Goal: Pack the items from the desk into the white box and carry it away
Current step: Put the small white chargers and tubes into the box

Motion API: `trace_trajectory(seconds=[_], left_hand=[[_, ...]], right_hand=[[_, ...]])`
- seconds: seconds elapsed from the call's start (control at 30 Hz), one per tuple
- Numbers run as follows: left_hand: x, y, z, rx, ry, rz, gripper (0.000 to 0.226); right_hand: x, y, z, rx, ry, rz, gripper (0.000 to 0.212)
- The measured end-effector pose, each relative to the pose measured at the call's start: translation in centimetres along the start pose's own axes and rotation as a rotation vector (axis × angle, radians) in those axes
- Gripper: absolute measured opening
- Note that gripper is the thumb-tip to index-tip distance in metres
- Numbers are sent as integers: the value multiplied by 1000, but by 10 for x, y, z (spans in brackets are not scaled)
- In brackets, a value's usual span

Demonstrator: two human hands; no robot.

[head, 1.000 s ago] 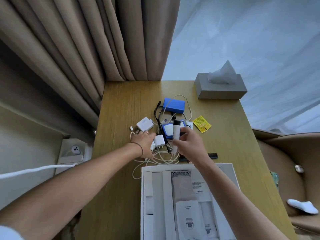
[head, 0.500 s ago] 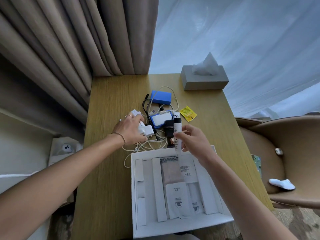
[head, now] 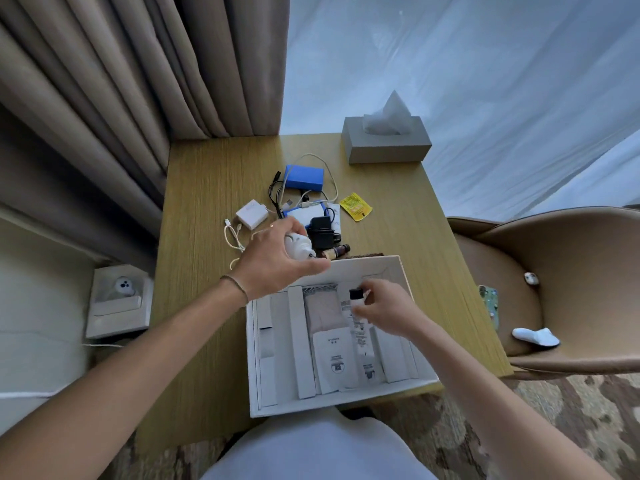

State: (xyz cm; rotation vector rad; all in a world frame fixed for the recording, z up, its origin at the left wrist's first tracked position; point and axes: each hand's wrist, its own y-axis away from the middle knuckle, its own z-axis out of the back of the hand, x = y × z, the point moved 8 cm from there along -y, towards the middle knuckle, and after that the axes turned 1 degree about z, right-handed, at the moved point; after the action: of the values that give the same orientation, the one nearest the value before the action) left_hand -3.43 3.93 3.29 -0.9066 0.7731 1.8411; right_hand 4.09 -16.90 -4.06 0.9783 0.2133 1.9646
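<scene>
Resting on the desk [head: 207,306], the white box [head: 408,384] holds packets; right hand [head: 388,311] grips a tube [head: 358,313] inside, left hand [head: 273,258] clutches a white charger [head: 298,245].

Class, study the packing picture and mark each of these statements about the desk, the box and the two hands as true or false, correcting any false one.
1. The right hand holds a white tube with a black cap over the white box. True.
2. The left hand is empty. False: it grips a white charger.
3. The tissue box sits at the far right corner of the desk. True.
4. The yellow sachet already lies in the white box. False: it lies on the desk, beyond the box.
5. The blue pack is under the tissue box. False: it lies apart from it, among the cables.
</scene>
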Motion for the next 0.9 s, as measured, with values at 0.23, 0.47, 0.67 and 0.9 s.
trace_trajectory(seconds=[0.23,0.47,0.67,0.9], left_hand=[[4,35,-46,79,52,21,54],[38,54,-78,160,95,221,58],[67,62,-91,236,22,388,46],[75,73,-95,318,-5,433,22]], right_hand=[[-22,-5,-42,215,293,4,32],[-27,-7,-59,249,443,61,33],[-22,-5,-59,123,596,191,27],[-7,1,-45,-5,371,257,29]])
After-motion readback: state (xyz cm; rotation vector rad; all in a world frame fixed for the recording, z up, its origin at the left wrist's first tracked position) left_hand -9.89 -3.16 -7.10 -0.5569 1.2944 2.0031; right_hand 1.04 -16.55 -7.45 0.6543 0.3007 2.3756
